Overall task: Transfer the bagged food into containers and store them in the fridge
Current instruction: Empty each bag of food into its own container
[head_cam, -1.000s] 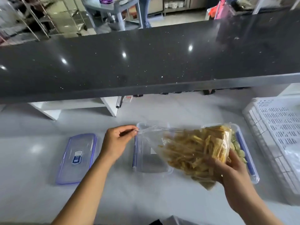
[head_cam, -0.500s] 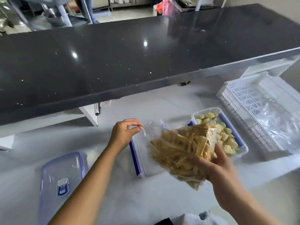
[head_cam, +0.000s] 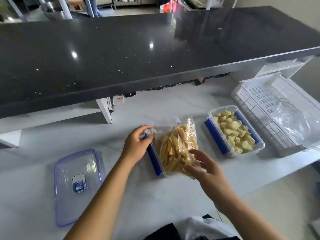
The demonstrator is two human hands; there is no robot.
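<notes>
A clear plastic bag of yellow strips (head_cam: 174, 148) lies in an open clear container with blue side clips (head_cam: 154, 158) on the white table. My left hand (head_cam: 136, 146) pinches the bag's far left corner at the container's left rim. Low at the bag's near right corner, my right hand (head_cam: 204, 165) has its fingers spread and relaxed, touching the plastic. To the right stands a second open container (head_cam: 217, 137) filled with pale food chunks. Its contents are uncovered.
A clear blue-edged lid (head_cam: 78, 184) lies flat at the left. A white slotted crate (head_cam: 259, 101) holding an empty clear bag (head_cam: 297, 122) sits at the far right. A raised black counter (head_cam: 138, 49) overhangs the back of the table.
The bag has come down from the air into the container. My right hand has let go its grip underneath and opened. The camera has swung left.
</notes>
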